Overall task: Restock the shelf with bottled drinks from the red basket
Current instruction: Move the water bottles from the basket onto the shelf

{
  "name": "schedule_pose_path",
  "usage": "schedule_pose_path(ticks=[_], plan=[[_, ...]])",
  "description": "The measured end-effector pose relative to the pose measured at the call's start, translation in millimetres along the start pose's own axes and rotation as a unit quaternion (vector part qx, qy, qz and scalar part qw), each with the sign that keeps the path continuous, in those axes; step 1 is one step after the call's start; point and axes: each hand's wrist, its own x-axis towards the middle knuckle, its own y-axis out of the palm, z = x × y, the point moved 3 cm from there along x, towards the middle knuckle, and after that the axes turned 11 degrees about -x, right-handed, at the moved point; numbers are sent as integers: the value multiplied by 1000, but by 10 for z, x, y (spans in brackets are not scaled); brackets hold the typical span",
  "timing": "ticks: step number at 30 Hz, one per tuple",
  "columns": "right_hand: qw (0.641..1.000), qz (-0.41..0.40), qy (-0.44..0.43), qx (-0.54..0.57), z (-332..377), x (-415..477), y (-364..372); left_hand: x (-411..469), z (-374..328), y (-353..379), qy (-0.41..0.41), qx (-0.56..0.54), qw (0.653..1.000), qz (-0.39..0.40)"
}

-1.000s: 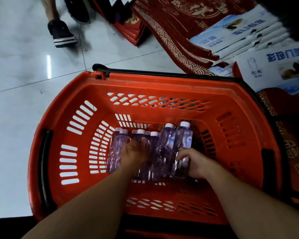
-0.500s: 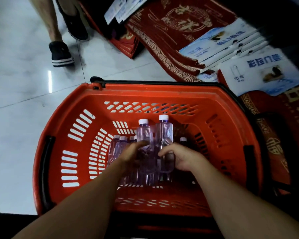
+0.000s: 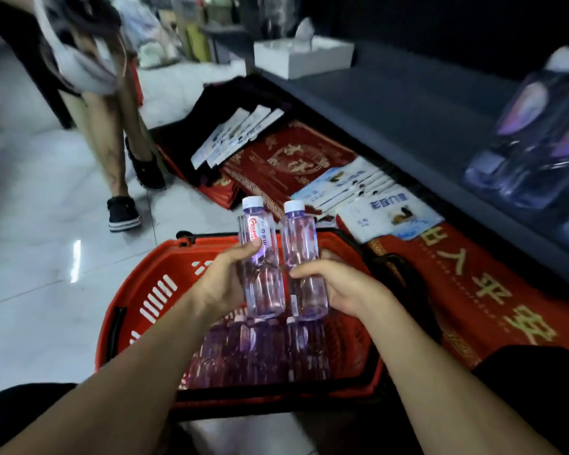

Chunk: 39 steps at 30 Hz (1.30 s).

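My left hand (image 3: 222, 280) grips a clear purple-tinted bottle (image 3: 260, 257) with a white cap and a red-and-white label, held upright above the red basket (image 3: 145, 290). Beside it my right hand (image 3: 340, 284) grips a second such bottle (image 3: 301, 247), also upright. The two bottles stand close together, side by side. Several more bottles (image 3: 260, 353) lie in the basket below my hands. The dark grey shelf (image 3: 408, 103) runs along the right, with bottles (image 3: 532, 136) standing on it at the far right.
Red mats (image 3: 473, 290) and white-and-blue packets (image 3: 388, 211) lie on the floor under the shelf. A white tissue box (image 3: 303, 57) sits at the shelf's far end. A person's legs and black shoes (image 3: 124, 211) stand on the white tiled floor at the left.
Both hands have lifted a bottle each out of the basket and raised them above its rim. The view has tilted up, bringing the shelf into sight. The person at the left has stepped closer.
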Motion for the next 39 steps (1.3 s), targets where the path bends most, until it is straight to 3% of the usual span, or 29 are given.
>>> schedule_pose_path(ticks=[6, 11, 18, 20, 23, 28, 34, 39], plan=[[989, -23, -145, -21, 367, -934, -339, -426, -260, 874, 50, 11, 997, 54], [945, -143, -290, -37, 597, -1521, -558, -539, -298, 1655, 93, 39, 984, 147], [929, -228, -290, -23, 532, -2207, -1119, -417, -162, 2478, 123, 85, 956, 254], [900, -310, -306, -34, 447, -2386, -1259, -305, -63, 2700, 130, 90, 949, 273], [826, -454, -328, -59, 344, -2660, -1407, -138, 125, 3062, 131, 59, 948, 282], [717, -635, -280, -68, 41, -3035, -1630, -11, 507, 3633, 131, 89, 944, 290], [624, -740, -247, -52, -368, -3354, -1970, 27, 879, 3990, 159, 154, 936, 274], [598, -759, -254, -35, -568, -3434, -2109, 5, 931, 4096, 187, 183, 928, 264]])
